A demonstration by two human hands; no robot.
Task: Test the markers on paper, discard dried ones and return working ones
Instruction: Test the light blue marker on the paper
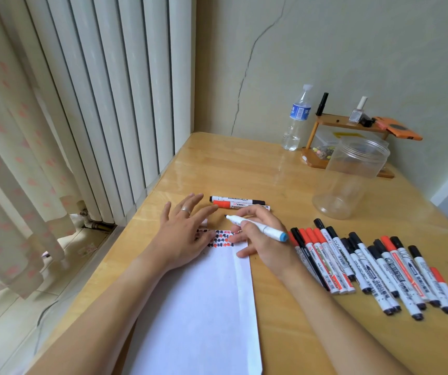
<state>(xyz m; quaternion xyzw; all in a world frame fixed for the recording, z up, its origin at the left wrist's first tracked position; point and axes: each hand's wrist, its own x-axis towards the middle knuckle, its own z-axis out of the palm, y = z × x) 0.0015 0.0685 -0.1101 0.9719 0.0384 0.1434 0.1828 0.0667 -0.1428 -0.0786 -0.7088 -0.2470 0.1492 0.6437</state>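
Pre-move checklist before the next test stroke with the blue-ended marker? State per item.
1. Right hand grips marker: ok.
2. Marker uncapped, tip exposed: ok.
3. Tip over paper: not ok, it sits past the top edge.
4. Left hand flat on paper, steadying it: ok.
5. Bare paper below the test marks: ok.
6. Jar open and upright: ok.
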